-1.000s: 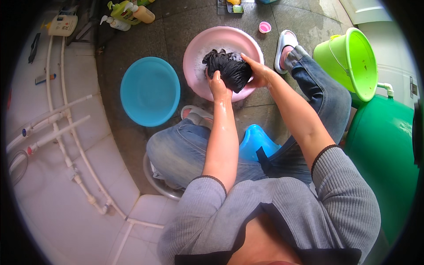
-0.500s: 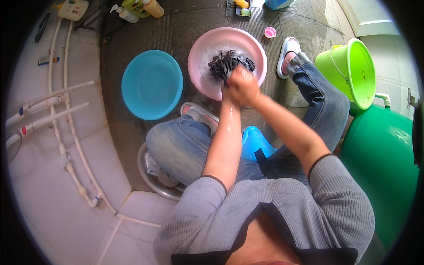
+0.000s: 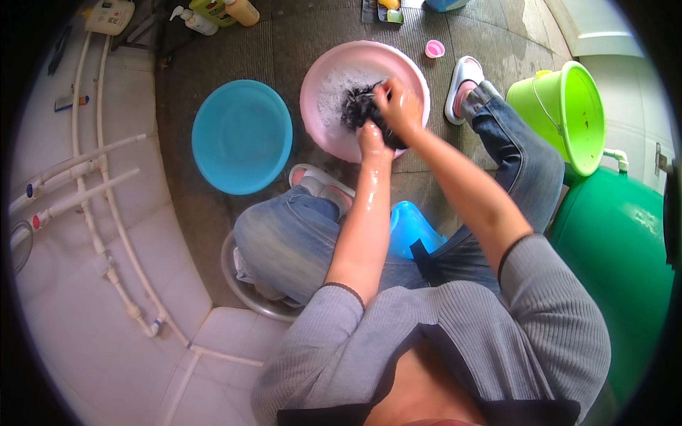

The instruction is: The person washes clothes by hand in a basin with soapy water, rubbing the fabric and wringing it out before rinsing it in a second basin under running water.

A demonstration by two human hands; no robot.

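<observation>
I hold both forearms (image 3: 364, 220) extended forward, left hand (image 3: 372, 139) curled and wet, right hand (image 3: 400, 108) just beside it, fingers (image 3: 384, 91) bent inward.

The ribbed top (image 3: 462, 319) is grey; jeans (image 3: 284, 245), blue; slippers (image 3: 467, 68), white.

Crumpled black fabric bundle (image 3: 357, 106), bunched into folds, upper centre of frame, over round pink plastic basin (image 3: 307, 106), white suds (image 3: 335, 89) inside.

Your left hand (image 3: 373, 140) held black cloth (image 3: 357, 106), your right hand (image 3: 402, 110) curled against it, over a sudsy pink basin (image 3: 310, 121).
</observation>
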